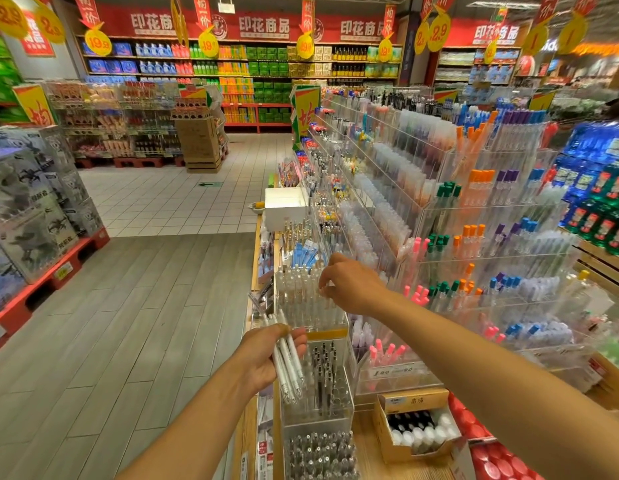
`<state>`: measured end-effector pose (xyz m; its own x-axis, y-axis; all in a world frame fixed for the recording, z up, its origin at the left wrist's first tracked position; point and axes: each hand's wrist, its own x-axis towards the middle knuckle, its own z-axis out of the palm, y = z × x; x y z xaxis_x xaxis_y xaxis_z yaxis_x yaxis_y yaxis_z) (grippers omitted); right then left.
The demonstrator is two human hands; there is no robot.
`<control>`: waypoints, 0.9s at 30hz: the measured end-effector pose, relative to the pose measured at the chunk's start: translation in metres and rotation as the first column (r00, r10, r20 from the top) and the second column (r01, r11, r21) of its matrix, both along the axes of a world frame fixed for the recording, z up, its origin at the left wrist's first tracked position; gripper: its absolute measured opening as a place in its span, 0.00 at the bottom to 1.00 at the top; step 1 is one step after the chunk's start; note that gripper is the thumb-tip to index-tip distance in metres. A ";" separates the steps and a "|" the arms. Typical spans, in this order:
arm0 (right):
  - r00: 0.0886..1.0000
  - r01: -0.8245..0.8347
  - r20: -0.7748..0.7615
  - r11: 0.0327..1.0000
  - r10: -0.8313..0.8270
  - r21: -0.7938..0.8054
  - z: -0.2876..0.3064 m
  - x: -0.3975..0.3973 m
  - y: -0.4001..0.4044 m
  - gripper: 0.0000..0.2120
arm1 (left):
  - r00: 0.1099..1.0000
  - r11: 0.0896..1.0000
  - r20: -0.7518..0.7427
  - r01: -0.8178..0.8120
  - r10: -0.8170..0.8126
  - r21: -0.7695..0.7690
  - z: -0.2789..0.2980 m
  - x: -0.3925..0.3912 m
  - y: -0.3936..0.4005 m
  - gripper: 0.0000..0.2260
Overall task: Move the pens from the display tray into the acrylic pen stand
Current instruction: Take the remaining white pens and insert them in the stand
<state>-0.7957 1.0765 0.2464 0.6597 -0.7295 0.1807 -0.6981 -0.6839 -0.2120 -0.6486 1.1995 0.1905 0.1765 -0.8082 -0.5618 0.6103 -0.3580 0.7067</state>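
White slim plastic pens [287,358] lie bunched in the left hand [263,358], fingers curled round them, while the right hand [349,285] pinches one into the clear acrylic pen stand [311,306]; next, feed another across.

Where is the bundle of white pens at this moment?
In the head view, the white pens are low and centre-left, gripped in the left hand, just in front of the acrylic pen stand.
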 end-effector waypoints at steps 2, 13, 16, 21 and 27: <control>0.999 0.014 -0.033 1.000 -0.014 0.000 0.001 0.001 -0.003 0.07 | 1.000 1.000 -0.006 0.007 -0.007 -0.013 0.000 0.000 0.000 0.09; 0.982 0.028 0.184 0.998 -0.039 0.063 -0.010 0.000 0.016 0.12 | 1.000 0.996 -0.002 0.016 -0.017 -0.092 0.006 -0.008 0.003 0.06; 0.966 0.047 0.250 0.998 -0.057 0.044 -0.008 -0.003 0.023 0.12 | 0.999 0.991 0.005 0.044 -0.044 -0.130 0.006 -0.009 0.003 0.07; 0.932 -0.053 0.357 0.948 -0.066 0.314 -0.002 0.001 0.034 0.13 | 0.997 0.982 0.023 0.072 -0.069 -0.177 0.007 -0.011 0.004 0.11; 0.855 -0.164 0.461 0.719 -0.238 0.675 0.000 0.000 0.032 0.06 | 0.990 0.969 0.054 0.141 -0.132 -0.202 0.012 -0.011 0.008 0.09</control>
